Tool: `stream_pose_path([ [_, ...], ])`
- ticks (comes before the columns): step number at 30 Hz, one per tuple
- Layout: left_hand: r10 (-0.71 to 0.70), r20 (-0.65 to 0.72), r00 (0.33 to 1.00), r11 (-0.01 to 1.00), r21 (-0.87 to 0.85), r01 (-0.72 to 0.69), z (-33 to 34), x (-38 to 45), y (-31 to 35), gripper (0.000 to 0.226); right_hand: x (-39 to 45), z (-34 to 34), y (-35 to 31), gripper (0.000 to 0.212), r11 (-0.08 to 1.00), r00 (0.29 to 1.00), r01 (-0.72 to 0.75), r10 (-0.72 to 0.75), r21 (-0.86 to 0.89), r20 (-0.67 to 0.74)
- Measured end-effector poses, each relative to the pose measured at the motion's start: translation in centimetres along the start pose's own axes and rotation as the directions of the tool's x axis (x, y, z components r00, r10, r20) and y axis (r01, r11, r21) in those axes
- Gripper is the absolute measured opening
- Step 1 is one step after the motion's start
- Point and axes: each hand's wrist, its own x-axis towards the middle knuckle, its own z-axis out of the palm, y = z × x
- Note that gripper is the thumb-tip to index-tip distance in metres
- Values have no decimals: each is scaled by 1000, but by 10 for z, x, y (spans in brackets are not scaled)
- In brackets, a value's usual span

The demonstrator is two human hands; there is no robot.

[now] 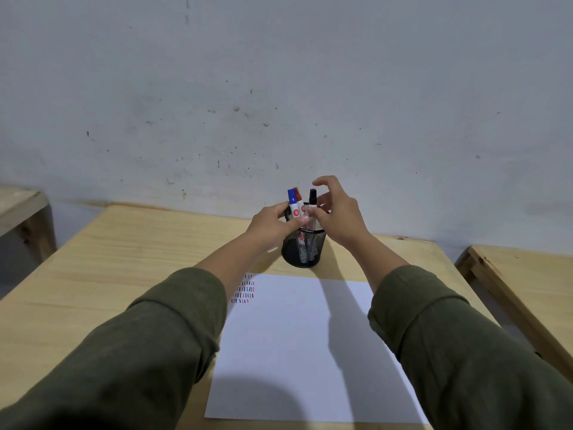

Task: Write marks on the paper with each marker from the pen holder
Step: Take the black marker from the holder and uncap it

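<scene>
A black mesh pen holder [302, 249] stands on the wooden table beyond a white paper [297, 342]. Three markers stand in it: blue-capped [292, 202], red-capped [299, 200] and black-capped [312, 201]. My left hand [273, 226] grips the holder's rim from the left, thumb and fingers pinching it. Over the holder's right side hovers my right hand [338, 212], fingers curled and apart, close to the black marker; I cannot tell whether it touches it. Rows of short blue, red and black marks [245, 290] sit at the paper's upper left corner.
The wooden table [124, 259] ends at a grey wall behind the holder. Another wooden table [527, 280] stands to the right across a gap, and a wooden piece [21, 209] sits at the far left. My green sleeves cover the near table.
</scene>
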Motion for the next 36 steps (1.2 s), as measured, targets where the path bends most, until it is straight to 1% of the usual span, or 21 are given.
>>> stream_pose_path([
  [3,-28,-43,999,995,92,32,-4,-1,3,62,2,-5,-10,48,994,997,-19,27,107,-79],
  [4,-30,-79,996,994,106,38,-7,-3,7,66,3,-9,-14,48,991,994,-13,27,130,-103],
  [5,-18,-129,992,995,97,30,-9,-6,11,66,4,-12,-19,49,989,992,-2,20,146,-124],
  [8,72,-279,958,997,2,-74,-18,-13,31,48,5,-23,-33,51,984,983,47,-16,170,-183],
  [11,167,-348,923,979,-54,-197,-27,-21,58,34,2,-32,-51,52,979,980,93,-57,182,-192],
  [15,242,-333,911,955,-84,-284,-36,-36,86,24,-11,-38,-73,50,973,979,160,-135,168,-150],
  [18,271,-313,910,950,-63,-305,-42,-50,92,17,-26,-35,-85,50,970,976,199,-184,136,-114],
  [21,277,-322,905,950,-49,-308,-48,-65,90,12,-42,-31,-91,49,974,978,194,-183,119,-98],
  [23,247,-333,910,951,-98,-294,-50,-75,87,11,-51,-28,-93,44,981,985,158,-148,114,-89],
  [26,146,-389,910,939,-235,-251,-56,-85,78,10,-63,-22,-92,35,995,997,66,-68,78,21],
  [28,65,-417,906,919,-329,-218,-60,-91,70,11,-69,-19,-91,32,998,997,38,-41,56,61],
  [33,-140,-451,882,855,-504,-122,-65,-99,43,10,-78,-18,-100,26,999,998,12,-15,39,63],
  [36,-236,-464,854,835,-547,-66,-66,-101,26,8,-82,-18,-104,27,994,999,-15,11,110,38],
])
